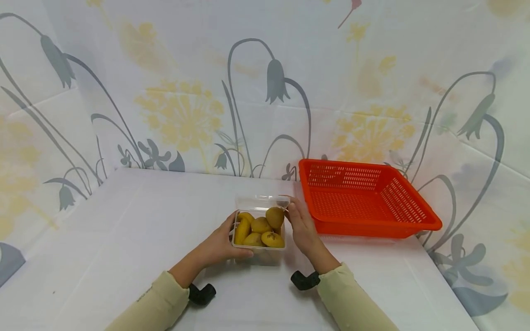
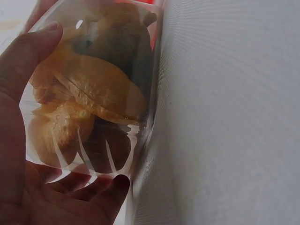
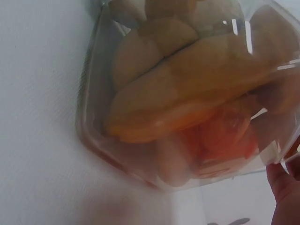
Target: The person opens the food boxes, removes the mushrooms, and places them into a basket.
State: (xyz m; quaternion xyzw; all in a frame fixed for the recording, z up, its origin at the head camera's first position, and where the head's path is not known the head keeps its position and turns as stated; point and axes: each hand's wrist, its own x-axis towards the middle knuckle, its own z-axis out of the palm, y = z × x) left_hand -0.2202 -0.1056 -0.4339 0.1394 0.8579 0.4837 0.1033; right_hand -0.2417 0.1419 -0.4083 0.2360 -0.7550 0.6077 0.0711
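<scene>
Head view shows the clear fruit box (image 1: pixel 261 258) between the left hand (image 1: pixel 221 246), which grips its left side, and the right hand (image 1: pixel 305 232), beside its raised lid (image 1: pixel 251 202), pinching or not I cannot tell.

Bright head view, dimmer wrist views, glare on clear box (image 3: pixel 190 96)

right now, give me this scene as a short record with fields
container: clear plastic box on the white table, its clear lid open at the back
contents: several pieces of yellowish fruit
left hand: the left hand grips the box's left side, thumb at the front
right hand: the right hand touches the box's right rear corner; how firmly is unclear
nearby: red basket, right of the box
background: flower-printed cloth
</scene>
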